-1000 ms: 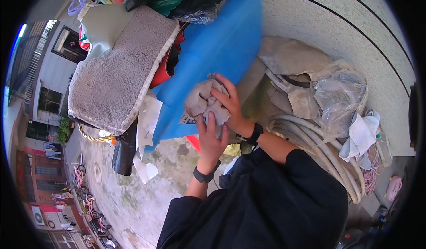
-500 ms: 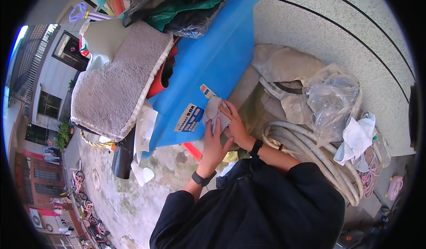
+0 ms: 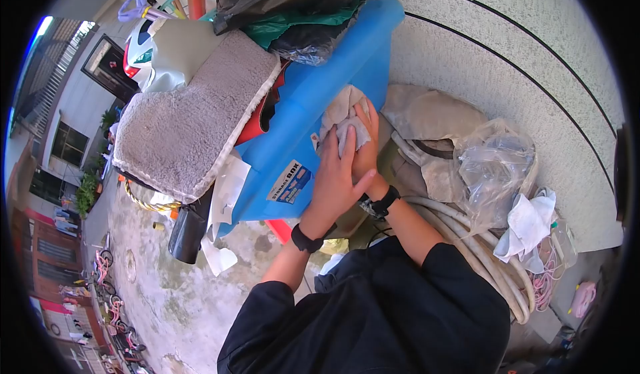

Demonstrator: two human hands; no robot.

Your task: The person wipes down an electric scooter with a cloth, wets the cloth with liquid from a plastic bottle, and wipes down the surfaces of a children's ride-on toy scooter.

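Observation:
A crumpled grey-beige rag (image 3: 345, 107) is pressed against the long side of a blue plastic storage box (image 3: 300, 124). My left hand (image 3: 335, 177) lies on the rag's lower part, its fingers stretched over the cloth and thumb out to the right. Just right of it, my right hand (image 3: 367, 149) grips the rag's right edge, with some of its fingers behind folds of cloth. Below the hands, a printed label (image 3: 290, 182) reading "STORAGE BOX" sticks to the box wall. A smaller sticker above it is partly covered by my left hand.
A grey fleece mat (image 3: 190, 117) and black plastic bags (image 3: 287, 4) lie over the box top. On the right sit a coiled pale hose (image 3: 467, 247), a clear plastic bag (image 3: 497, 167) and a white cloth (image 3: 527, 224). A textured wall (image 3: 480, 61) stands behind.
Both hands have slid up and to the right along the box side with the rag, away from the label. The view has shifted slightly.

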